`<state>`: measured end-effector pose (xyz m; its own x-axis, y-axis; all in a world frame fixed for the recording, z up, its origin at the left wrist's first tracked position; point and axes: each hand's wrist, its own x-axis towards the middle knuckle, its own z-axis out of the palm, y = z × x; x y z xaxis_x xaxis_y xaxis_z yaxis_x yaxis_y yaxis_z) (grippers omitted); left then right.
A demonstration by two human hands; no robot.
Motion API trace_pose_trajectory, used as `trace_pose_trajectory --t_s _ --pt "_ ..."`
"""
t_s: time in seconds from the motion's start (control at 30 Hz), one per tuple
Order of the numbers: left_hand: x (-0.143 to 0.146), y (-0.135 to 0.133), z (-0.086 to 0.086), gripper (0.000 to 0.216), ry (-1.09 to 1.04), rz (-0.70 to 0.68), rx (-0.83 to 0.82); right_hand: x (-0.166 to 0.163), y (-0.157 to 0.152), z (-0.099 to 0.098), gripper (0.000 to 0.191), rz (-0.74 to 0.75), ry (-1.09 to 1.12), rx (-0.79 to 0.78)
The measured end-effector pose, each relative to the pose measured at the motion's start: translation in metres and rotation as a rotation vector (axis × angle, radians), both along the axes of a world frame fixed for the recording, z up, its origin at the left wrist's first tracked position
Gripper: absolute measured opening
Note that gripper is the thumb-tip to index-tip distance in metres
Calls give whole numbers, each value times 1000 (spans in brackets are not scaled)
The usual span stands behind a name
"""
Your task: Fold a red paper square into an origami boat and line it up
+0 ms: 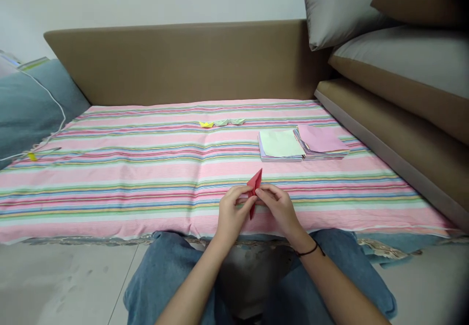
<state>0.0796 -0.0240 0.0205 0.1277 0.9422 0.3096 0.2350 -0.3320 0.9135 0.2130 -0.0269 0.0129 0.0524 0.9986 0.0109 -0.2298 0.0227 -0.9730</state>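
Note:
A folded piece of red paper (254, 184) stands upright between both hands, just above the near edge of a pink striped cloth (146, 178). My left hand (231, 213) pinches its left side with fingers closed. My right hand (279, 207) pinches its right side, also closed. A black band circles my right wrist.
Two stacks of coloured paper sheets (302, 142) lie on the cloth at right. Small folded yellow and pale green paper pieces (221, 122) lie farther back. A brown sofa back (176, 61) and cushions (399, 61) rise behind and to the right. A white cable (54, 105) crosses the blue cushion at left.

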Motion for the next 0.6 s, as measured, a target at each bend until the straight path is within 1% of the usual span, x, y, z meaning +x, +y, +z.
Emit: trace_pose_trajectory --t_s 0.1,0.33,0.6 --pt "0 1 -2 17 -54 -19 -60 1 1 0 23 -4 20 -14" --pt "-1 2 -1 19 -73 -10 -129 4 2 -1 23 -7 -10 -7" --pt "-1 2 -3 17 -49 -27 -116 3 3 -2 24 -28 -30 -21"
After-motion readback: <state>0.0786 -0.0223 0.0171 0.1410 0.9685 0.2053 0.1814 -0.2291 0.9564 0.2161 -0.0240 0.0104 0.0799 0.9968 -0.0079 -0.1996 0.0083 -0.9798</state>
